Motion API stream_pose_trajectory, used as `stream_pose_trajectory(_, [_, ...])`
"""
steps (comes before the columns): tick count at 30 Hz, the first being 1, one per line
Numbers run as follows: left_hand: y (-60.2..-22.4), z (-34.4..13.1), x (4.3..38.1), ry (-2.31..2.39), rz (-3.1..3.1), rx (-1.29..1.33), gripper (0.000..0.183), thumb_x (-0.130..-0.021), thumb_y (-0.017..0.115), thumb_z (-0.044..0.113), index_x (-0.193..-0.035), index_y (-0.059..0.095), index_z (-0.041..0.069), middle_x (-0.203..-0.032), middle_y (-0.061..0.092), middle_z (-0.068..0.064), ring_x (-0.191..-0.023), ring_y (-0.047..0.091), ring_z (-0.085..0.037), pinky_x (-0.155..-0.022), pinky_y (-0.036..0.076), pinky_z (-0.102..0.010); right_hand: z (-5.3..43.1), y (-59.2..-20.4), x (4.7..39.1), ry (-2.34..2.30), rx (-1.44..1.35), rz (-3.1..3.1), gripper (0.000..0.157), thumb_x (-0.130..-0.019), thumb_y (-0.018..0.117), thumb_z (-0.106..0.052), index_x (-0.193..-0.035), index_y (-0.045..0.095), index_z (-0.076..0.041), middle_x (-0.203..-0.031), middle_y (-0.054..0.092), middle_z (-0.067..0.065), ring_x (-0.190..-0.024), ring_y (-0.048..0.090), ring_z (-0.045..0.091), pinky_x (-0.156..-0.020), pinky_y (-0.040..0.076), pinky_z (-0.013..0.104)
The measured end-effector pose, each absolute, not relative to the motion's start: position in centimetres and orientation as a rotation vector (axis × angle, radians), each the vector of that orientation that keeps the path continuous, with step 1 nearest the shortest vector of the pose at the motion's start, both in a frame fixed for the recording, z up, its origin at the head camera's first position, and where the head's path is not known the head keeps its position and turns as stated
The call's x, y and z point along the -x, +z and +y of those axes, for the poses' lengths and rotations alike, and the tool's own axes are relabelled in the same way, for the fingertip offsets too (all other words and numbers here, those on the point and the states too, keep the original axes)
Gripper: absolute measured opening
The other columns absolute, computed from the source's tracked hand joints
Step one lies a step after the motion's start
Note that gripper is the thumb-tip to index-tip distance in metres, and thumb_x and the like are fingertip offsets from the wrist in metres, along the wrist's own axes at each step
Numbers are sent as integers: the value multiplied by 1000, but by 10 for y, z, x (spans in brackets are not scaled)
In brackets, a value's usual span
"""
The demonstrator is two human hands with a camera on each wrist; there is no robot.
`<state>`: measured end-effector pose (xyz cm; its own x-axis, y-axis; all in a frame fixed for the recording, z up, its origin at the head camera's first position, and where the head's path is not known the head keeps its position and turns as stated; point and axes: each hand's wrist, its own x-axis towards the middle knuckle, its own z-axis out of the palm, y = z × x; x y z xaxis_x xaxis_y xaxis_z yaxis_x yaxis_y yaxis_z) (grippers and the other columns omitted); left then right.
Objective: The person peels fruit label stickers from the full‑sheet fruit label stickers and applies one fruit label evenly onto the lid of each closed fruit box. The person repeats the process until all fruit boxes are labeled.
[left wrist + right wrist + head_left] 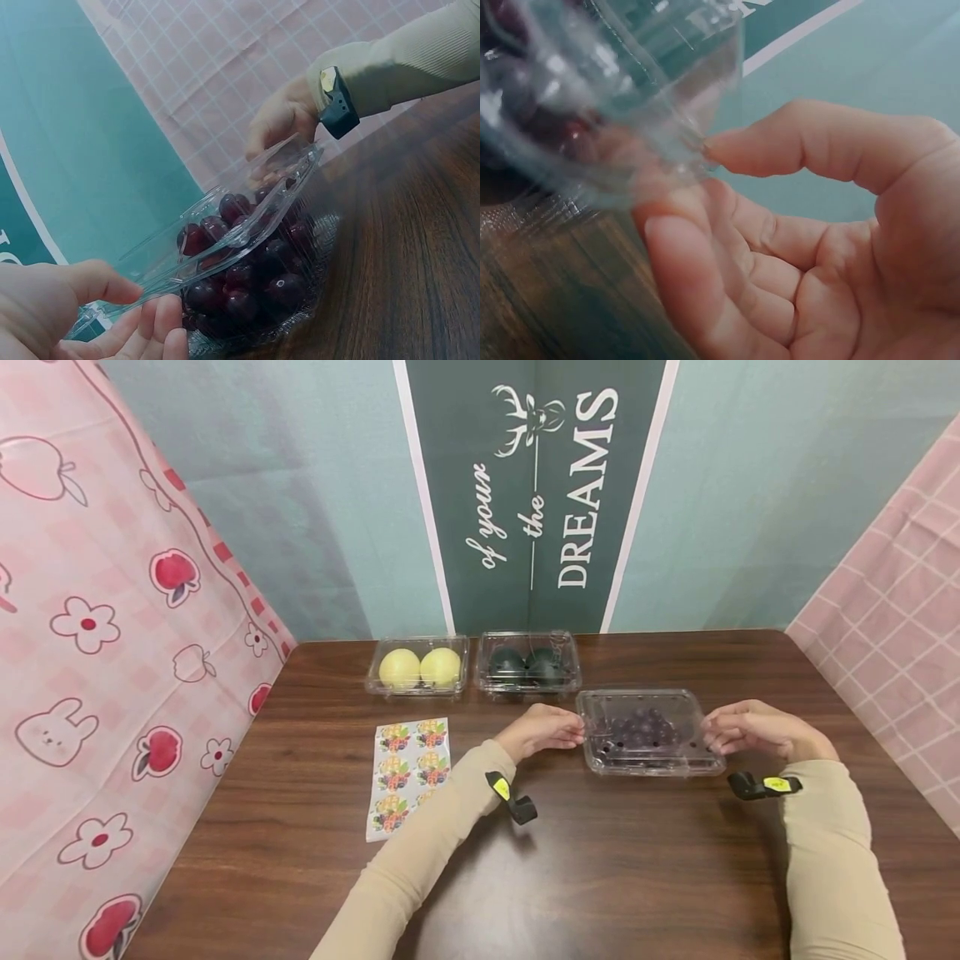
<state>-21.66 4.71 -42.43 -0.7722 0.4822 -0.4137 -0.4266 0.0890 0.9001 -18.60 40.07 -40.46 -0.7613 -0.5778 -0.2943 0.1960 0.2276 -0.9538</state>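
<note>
A clear plastic clamshell fruit container (660,767) sits on the table, right of centre in the head view. Dark red-purple grapes (259,292) lie inside it. Its lid (217,247) slants over the fruit in the left wrist view. My left hand (542,731) pinches the lid's edge at the left end, thumb above and fingers beneath. At the opposite end my right hand (761,731) pinches the rim between thumb (765,150) and forefinger. The lid's near edge is blurred in the right wrist view, so I cannot tell whether it is fastened there.
Behind stand two more clear containers, one with two pale yellow round fruits (420,668), the other with two dark green ones (527,668). A sheet of fruit stickers (397,777) lies left of my left forearm. A curtain (337,527) hangs along the table's back edge.
</note>
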Motion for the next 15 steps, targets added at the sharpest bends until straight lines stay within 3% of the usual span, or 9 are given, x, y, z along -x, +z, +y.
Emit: stream_pose_trajectory(15, [-426, 33, 217, 1706, 1725, -72, 30, -94, 54, 3, -119, 59, -11, -85, 67, -7, -69, 65, -9, -86, 59, -31, 389, -407, 189, -1550, 396, 1899, 37, -102, 36, -4, -100, 69, -19, -89, 74, -9, -81, 70, 3, -73, 59, 23])
